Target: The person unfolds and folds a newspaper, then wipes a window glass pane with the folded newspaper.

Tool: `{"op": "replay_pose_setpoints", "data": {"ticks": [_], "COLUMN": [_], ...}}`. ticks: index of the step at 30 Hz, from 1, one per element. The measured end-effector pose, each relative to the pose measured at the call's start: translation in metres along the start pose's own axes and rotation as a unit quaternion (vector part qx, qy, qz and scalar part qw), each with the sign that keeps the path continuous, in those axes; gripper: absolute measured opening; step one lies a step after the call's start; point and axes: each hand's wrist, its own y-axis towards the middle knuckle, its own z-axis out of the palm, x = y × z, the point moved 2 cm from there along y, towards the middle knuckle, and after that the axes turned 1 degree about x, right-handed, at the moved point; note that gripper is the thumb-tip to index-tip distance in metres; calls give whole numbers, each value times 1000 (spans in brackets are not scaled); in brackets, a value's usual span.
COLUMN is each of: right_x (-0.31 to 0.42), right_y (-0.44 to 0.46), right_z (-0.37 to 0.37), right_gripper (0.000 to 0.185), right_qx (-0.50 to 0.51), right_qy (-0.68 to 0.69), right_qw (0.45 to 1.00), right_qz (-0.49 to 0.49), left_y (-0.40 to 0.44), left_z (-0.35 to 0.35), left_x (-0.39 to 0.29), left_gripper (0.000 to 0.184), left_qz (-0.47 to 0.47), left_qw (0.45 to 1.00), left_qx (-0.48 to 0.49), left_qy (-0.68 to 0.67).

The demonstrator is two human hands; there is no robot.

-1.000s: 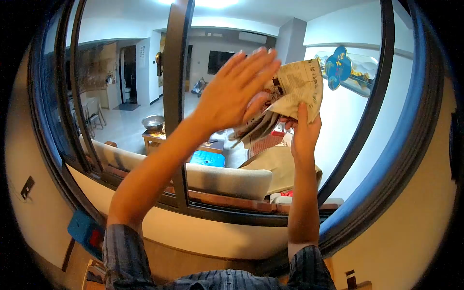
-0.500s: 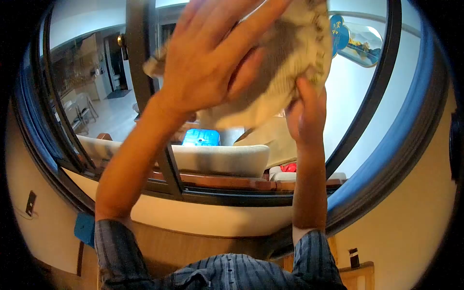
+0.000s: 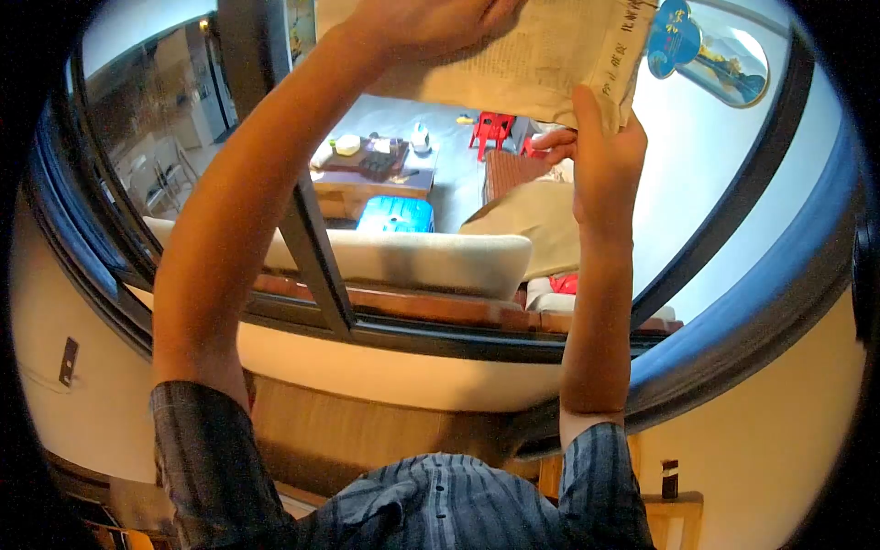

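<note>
A beige cloth (image 3: 513, 69) with fine printed lines and larger dark characters along its right side hangs stretched in front of the window. My right hand (image 3: 610, 165) pinches its lower right corner, thumb in front and other fingers partly behind. Higher up, my left hand (image 3: 426, 27) lies against the cloth's front with its fingers extended; the top of the frame cuts off part of that hand. The cloth's upper edge is out of view.
A dark window frame (image 3: 449, 341) surrounds the opening before me. Beyond it are a pale sofa back (image 3: 422, 261), a blue stool (image 3: 396, 215), a low table (image 3: 385, 188) with items on it and a red stool (image 3: 492, 133). A blue curtain (image 3: 779, 293) borders the right.
The cloth and both hands have moved up. My left hand has shifted partly out of the top of the frame, and the cloth hangs flatter. More of the room below it shows.
</note>
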Motion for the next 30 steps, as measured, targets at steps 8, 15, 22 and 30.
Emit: {"op": "replay_pose_setpoints", "data": {"ticks": [8,15,22,30], "right_x": [-33,-60,-109,-164], "right_y": [-55,-102,-173,-244], "right_z": [-5,-15,-46,-68], "right_gripper": [28,23,29,30], "right_qx": [-21,-59,-13,25], "right_qy": [-84,-113,-96,-82], "right_qw": [995,972,942,929], "right_qz": [47,198,322,360], "left_y": [-34,-69,-129,-196], "left_z": [9,28,18,19], "left_x": [-63,-113,-190,-264], "left_gripper": [66,63,75,81], "left_qz": [17,35,4,29], "left_qw": [997,988,979,969], "left_qx": [71,-27,197,233], "left_qy": [-5,-148,-54,-72]}}
